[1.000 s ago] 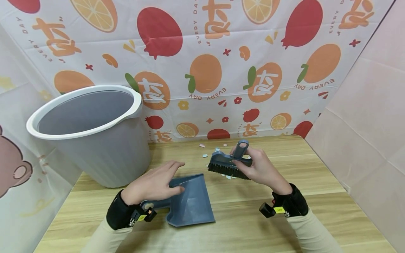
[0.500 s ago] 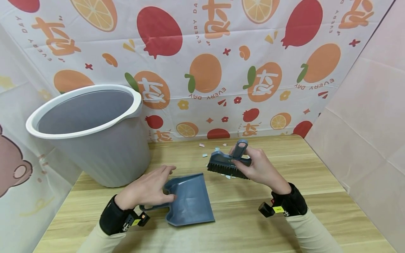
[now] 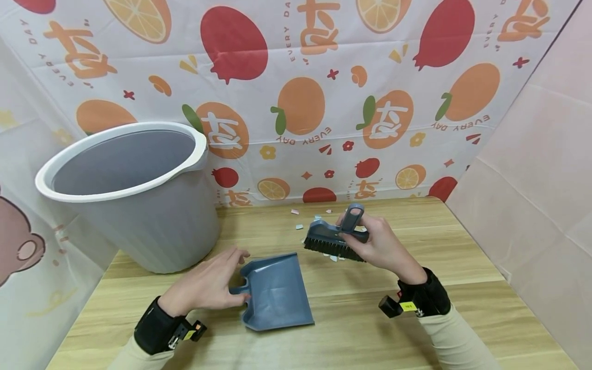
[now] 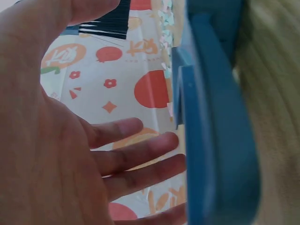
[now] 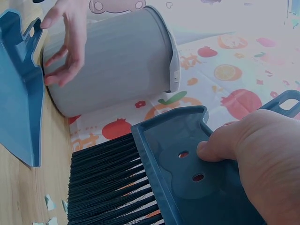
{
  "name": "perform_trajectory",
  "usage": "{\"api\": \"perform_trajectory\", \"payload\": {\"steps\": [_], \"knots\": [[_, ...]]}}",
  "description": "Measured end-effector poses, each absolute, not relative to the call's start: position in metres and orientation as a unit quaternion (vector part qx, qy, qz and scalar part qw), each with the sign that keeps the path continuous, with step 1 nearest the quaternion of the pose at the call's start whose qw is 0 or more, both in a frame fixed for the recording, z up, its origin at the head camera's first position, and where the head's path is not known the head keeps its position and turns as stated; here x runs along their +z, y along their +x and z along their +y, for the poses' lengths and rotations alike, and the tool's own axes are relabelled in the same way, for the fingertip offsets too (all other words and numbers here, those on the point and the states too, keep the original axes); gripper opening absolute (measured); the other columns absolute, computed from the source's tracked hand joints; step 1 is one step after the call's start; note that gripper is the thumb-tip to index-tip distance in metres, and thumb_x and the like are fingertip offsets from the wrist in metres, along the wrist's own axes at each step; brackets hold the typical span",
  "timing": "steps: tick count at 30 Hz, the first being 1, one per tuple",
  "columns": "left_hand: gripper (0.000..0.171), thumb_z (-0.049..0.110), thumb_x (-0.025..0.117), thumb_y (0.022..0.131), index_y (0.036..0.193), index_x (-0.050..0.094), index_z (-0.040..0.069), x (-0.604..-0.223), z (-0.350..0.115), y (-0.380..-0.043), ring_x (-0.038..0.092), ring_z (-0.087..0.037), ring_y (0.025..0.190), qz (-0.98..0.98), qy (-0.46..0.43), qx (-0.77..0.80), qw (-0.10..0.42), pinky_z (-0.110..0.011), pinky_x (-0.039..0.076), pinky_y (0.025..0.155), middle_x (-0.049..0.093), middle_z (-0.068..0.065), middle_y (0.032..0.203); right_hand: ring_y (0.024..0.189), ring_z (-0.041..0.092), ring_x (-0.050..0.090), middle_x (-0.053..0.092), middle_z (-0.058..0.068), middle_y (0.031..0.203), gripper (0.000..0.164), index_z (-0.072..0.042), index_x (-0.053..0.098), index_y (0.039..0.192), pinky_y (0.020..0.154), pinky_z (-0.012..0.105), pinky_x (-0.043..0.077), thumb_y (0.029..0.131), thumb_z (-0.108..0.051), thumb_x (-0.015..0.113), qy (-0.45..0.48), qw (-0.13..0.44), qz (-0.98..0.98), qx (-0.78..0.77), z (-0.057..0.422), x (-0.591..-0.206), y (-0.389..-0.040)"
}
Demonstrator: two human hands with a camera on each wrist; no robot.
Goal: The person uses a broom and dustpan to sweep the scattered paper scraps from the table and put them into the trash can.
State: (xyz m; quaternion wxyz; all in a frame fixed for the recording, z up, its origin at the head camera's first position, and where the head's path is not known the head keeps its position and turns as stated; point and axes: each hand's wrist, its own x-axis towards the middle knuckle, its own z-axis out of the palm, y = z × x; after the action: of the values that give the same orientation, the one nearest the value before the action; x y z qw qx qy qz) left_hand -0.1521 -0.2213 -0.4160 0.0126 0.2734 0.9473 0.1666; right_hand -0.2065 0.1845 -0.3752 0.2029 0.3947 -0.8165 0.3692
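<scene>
My left hand (image 3: 208,285) hovers over the handle of a blue-grey dustpan (image 3: 279,295), its thumb and fingers spread to either side. In the left wrist view the fingers reach out straight toward the handle (image 4: 225,140), without curling round it. The dustpan lies flat on the table, its wide edge to the right. My right hand (image 3: 379,244) grips a matching hand brush (image 3: 324,232), thumb pressed on its body (image 5: 187,150). Dark bristles (image 5: 110,180) point down among small pale paper scraps (image 3: 299,227), hiding some of them.
A large grey bin (image 3: 162,231) with a white rim stands at the left, close beyond my left hand. Behind the wooden table (image 3: 361,329) hangs a fruit-patterned cloth (image 3: 252,113). A pale wall covering (image 3: 532,180) borders the right side.
My left hand has drawn back leftward from over the dustpan's pan to its handle. The right hand and brush have stayed in nearly the same place; the dustpan has not moved.
</scene>
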Motion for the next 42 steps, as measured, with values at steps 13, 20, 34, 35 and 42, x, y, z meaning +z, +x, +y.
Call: {"api": "perform_trajectory", "payload": {"steps": [13, 20, 34, 35, 42], "knots": [[0.069, 0.056, 0.091, 0.079, 0.121, 0.069, 0.007, -0.419, -0.218, -0.154, 0.062, -0.011, 0.085, 0.961, 0.192, 0.15, 0.134, -0.034, 0.054, 0.075, 0.07, 0.002, 0.099, 0.099, 0.013, 0.079, 0.083, 0.008, 0.104, 0.036, -0.006, 0.07, 0.117, 0.09, 0.033, 0.067, 0.09, 0.013, 0.082, 0.378, 0.206, -0.823, 0.371, 0.186, -0.373, -0.204], [0.045, 0.047, 0.086, 0.08, 0.101, 0.065, 0.012, -0.423, -0.212, -0.155, 0.054, -0.016, 0.072, 0.958, 0.195, 0.139, 0.156, -0.034, 0.04, 0.067, 0.058, 0.002, 0.081, 0.095, 0.024, 0.082, 0.083, 0.009, 0.103, 0.036, -0.006, 0.071, 0.117, 0.089, 0.034, 0.067, 0.089, 0.014, 0.083, 0.375, 0.211, -0.823, 0.37, 0.188, -0.372, -0.203], [0.028, 0.032, 0.078, 0.091, 0.105, 0.069, 0.01, -0.434, -0.211, -0.157, 0.049, -0.006, 0.067, 0.935, 0.247, 0.192, 0.166, -0.026, 0.039, 0.064, 0.054, 0.007, 0.079, 0.095, 0.029, 0.084, 0.084, 0.01, 0.104, 0.038, -0.005, 0.069, 0.119, 0.088, 0.034, 0.068, 0.089, 0.015, 0.082, 0.38, 0.21, -0.821, 0.372, 0.189, -0.372, -0.204], [0.024, 0.03, 0.076, 0.092, 0.104, 0.068, 0.01, -0.435, -0.211, -0.157, 0.045, -0.005, 0.064, 0.931, 0.259, 0.198, 0.166, -0.025, 0.036, 0.063, 0.048, 0.008, 0.076, 0.095, 0.029, 0.084, 0.084, 0.01, 0.104, 0.038, -0.005, 0.069, 0.118, 0.088, 0.032, 0.068, 0.089, 0.015, 0.082, 0.38, 0.211, -0.82, 0.372, 0.189, -0.372, -0.204], [0.009, 0.024, 0.067, 0.101, 0.097, 0.064, 0.017, -0.44, -0.211, -0.158, 0.033, 0.0, 0.057, 0.912, 0.3, 0.222, 0.169, -0.022, 0.028, 0.061, 0.037, 0.014, 0.07, 0.095, 0.028, 0.084, 0.083, 0.01, 0.103, 0.038, -0.005, 0.07, 0.119, 0.087, 0.034, 0.068, 0.089, 0.015, 0.082, 0.378, 0.216, -0.821, 0.37, 0.188, -0.372, -0.204]]}}
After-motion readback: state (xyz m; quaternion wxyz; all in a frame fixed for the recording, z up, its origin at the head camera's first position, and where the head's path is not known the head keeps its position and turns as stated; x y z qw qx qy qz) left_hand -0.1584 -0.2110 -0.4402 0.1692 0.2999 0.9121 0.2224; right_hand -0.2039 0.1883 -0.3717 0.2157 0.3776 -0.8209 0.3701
